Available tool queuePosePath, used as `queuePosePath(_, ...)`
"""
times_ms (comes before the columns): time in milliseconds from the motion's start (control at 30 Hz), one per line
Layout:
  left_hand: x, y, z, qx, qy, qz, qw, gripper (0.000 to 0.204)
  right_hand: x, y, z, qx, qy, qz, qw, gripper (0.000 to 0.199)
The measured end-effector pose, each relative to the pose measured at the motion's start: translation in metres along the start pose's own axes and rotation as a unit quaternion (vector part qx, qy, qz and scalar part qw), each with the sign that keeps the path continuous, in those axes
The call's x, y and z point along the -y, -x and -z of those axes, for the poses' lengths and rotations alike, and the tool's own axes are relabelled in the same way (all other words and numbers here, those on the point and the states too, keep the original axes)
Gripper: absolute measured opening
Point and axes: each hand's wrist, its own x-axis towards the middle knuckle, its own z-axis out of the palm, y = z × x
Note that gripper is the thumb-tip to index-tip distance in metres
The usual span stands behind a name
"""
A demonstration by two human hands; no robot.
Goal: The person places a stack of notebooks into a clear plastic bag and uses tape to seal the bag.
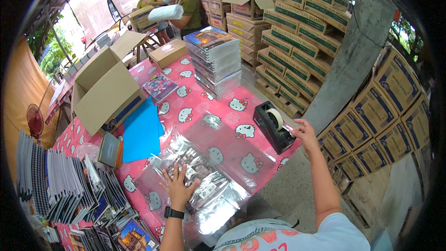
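Two hands are at work over a worktop (pixel 223 125) covered in a pink cloth printed with white cat faces. The left hand (pixel 178 187), a black watch on its wrist, lies flat with the fingers spread, its grip open and pressing down on a notebook in a clear plastic sleeve (pixel 197 176). The sleeve is glossy and crinkled, and its loose flap stretches out beyond the fingertips.

The right hand (pixel 304 132) is raised, fingers loosely open and holding nothing, just beside a black tape dispenser (pixel 274 125) that carries one roll of pale tape.

Beyond the left grip stands one open brown cardboard box (pixel 104 93), its flaps up; what is inside cannot be seen. Between that box and the grip lies a flat blue sheet (pixel 141 130). Further off rises one tall stack of wrapped notebooks (pixel 216 60), with a small closed carton (pixel 168 52) to its left.

To the left of the left grip, spiral-bound notebooks (pixel 69 186) lie fanned out in rows. Past the right grip, many sealed cartons (pixel 297 32) with green bands are piled up. Two people (pixel 179 4) stand at the far end, one of them holding a white bundle.
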Motion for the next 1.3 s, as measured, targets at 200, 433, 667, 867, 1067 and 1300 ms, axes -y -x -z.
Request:
queuePosePath(200,0.0,0.002,-0.004,-0.012,-0.002,0.0,1.0,0.078,-0.043,0.045,0.018,-0.035,-0.087,-0.135,0.986,0.033)
queuePosePath(433,0.003,0.006,-0.001,-0.011,-0.02,0.004,1.0,0.077,-0.062,0.048,-0.071,0.26,-0.235,-0.283,0.893,0.027)
queuePosePath(667,0.003,0.001,-0.002,-0.009,-0.005,0.012,1.0,0.079,0.048,0.058,-0.276,0.457,-0.081,-0.117,0.878,0.035)
queuePosePath(867,0.003,0.002,0.0,-0.006,0.025,0.041,0.999,0.079,0.058,0.06,-0.304,0.366,0.457,0.13,0.8,0.053)
queuePosePath(1067,-0.003,-0.005,0.0,-0.097,0.021,0.09,0.991,0.067,0.025,0.015,-0.244,0.426,0.489,0.127,0.75,0.051)
queuePosePath(1300,-0.085,0.071,-0.029,0.171,0.044,-0.245,0.953,0.05,-0.038,-0.012,-0.265,0.337,0.17,0.063,0.924,0.037)
